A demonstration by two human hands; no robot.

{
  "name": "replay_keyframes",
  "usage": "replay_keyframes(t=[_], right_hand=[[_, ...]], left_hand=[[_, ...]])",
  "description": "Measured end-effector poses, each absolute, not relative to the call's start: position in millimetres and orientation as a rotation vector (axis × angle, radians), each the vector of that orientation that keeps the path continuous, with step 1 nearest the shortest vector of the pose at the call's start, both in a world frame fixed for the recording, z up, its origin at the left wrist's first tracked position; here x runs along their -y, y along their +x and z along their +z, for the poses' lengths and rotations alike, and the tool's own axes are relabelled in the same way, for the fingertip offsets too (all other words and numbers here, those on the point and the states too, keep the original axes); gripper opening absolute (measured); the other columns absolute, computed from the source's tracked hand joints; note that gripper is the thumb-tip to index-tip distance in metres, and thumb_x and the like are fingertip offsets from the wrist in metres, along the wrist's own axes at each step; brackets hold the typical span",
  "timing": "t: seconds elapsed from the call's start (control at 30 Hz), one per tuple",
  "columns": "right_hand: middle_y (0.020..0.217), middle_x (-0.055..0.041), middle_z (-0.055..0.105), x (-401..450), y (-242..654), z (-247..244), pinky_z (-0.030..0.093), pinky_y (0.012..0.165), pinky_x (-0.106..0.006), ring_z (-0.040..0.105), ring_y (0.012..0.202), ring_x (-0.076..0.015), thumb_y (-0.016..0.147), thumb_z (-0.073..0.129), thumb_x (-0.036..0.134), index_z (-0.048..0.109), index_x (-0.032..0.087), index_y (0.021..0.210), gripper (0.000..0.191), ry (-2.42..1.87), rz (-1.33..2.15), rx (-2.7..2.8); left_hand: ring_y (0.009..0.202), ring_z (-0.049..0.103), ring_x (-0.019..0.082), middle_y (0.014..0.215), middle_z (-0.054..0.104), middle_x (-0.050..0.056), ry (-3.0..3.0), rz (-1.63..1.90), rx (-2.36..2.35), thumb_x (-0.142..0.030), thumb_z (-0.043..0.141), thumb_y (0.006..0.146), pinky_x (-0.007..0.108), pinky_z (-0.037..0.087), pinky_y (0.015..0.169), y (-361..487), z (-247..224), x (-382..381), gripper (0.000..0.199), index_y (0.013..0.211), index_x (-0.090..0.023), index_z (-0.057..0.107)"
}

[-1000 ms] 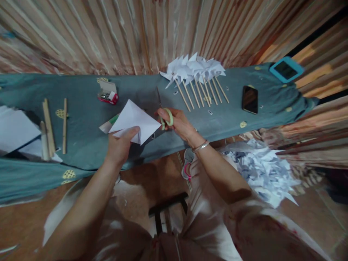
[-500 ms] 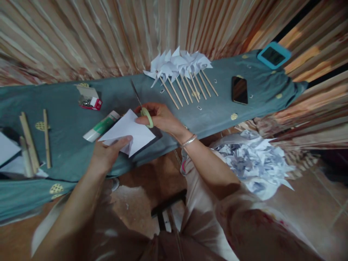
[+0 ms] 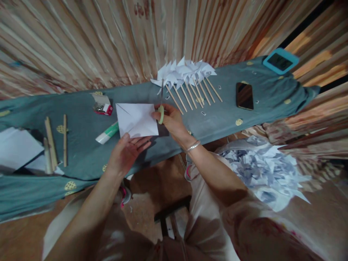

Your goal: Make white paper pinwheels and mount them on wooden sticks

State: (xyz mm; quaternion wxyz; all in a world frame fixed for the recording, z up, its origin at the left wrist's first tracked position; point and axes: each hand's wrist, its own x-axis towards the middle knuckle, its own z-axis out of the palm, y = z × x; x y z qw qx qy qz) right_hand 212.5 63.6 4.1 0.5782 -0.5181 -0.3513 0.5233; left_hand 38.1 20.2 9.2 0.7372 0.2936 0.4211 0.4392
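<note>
A white square of paper (image 3: 138,119) with slits running in from its corners lies nearly flat between my two hands above the cloth. My left hand (image 3: 125,154) grips its near edge, thumb on top and fingers underneath. Its right edge is pinched by my right hand (image 3: 172,121), which also holds scissors (image 3: 161,115) with pale green handles, blades pointing away from me. Left of the paper, a white and green tube (image 3: 107,134) rests on the table. Beyond it stands an open red and white box (image 3: 103,107) of small metal pieces.
Paper pinwheels (image 3: 187,72) on wooden sticks lie in a row at the back. Paper sheets (image 3: 17,148) and loose sticks (image 3: 51,143) are at left. A phone (image 3: 244,96) and blue-framed device (image 3: 281,61) lie right. Folded white paper pieces (image 3: 263,163) fill a bag below the table.
The paper has turned so that its edges lie square to me. My left hand has shifted along its near edge, fingers now underneath. My view has swung slightly left.
</note>
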Motion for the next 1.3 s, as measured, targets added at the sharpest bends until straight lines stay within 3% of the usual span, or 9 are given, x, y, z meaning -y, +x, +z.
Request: replay_keyframes(t=[0.2,0.37,0.53,0.93,1.3], right_hand=[[0.071,0.0039,0.064,-57.4,204.3,2.3,0.046,0.062,-0.025,0.059,0.065,-0.0117,0.060,0.081,0.050,0.060,0.020,0.090,0.047,-1.190,1.193,0.815],[0.069,0.0039,0.063,-56.5,197.0,-0.9,0.046,0.062,-0.025,0.059,0.065,-0.0124,0.057,0.081,0.051,0.060,0.020,0.090,0.050,-1.187,1.185,0.832],[0.068,0.0051,0.063,-53.8,196.0,1.5,0.046,0.060,-0.024,0.058,0.063,-0.0109,0.058,0.083,0.051,0.061,0.020,0.090,0.050,-1.172,1.200,0.834],[0.069,0.0006,0.068,-7.7,215.9,15.0,0.047,0.054,-0.022,0.059,0.058,-0.0097,0.061,0.080,0.066,0.067,0.019,0.084,0.054,-1.138,1.723,1.181],[0.062,0.0013,0.065,0.5,221.3,14.9,0.044,0.053,-0.022,0.057,0.054,-0.0090,0.056,0.084,0.065,0.071,0.016,0.083,0.058,-1.145,1.923,1.291]], left_hand=[[0.097,0.072,0.025,0.089,0.076,0.004,0.547,1.030,-0.807,-0.045,0.077,0.076,0.047,0.054,0.098,51.8,2.8,-14.7,0.029,0.090,-0.020,0.070],[0.109,0.069,0.022,0.114,0.075,0.007,0.424,1.144,-0.858,-0.037,0.066,0.089,0.039,0.056,0.096,61.3,8.9,-23.2,0.030,0.114,-0.020,0.065],[0.109,0.069,0.020,0.113,0.076,0.006,0.346,1.239,-0.912,-0.024,0.057,0.094,0.034,0.056,0.096,66.4,10.0,-32.8,0.028,0.121,-0.019,0.062],[0.078,0.075,0.021,0.086,0.077,0.009,0.355,1.250,-0.949,-0.028,0.044,0.099,0.035,0.060,0.083,44.3,19.1,-42.8,0.033,0.120,-0.010,0.061],[0.083,0.075,0.024,0.098,0.076,0.012,0.328,1.252,-0.938,-0.029,0.049,0.098,0.044,0.058,0.091,44.2,22.7,-41.4,0.038,0.132,-0.013,0.057]])
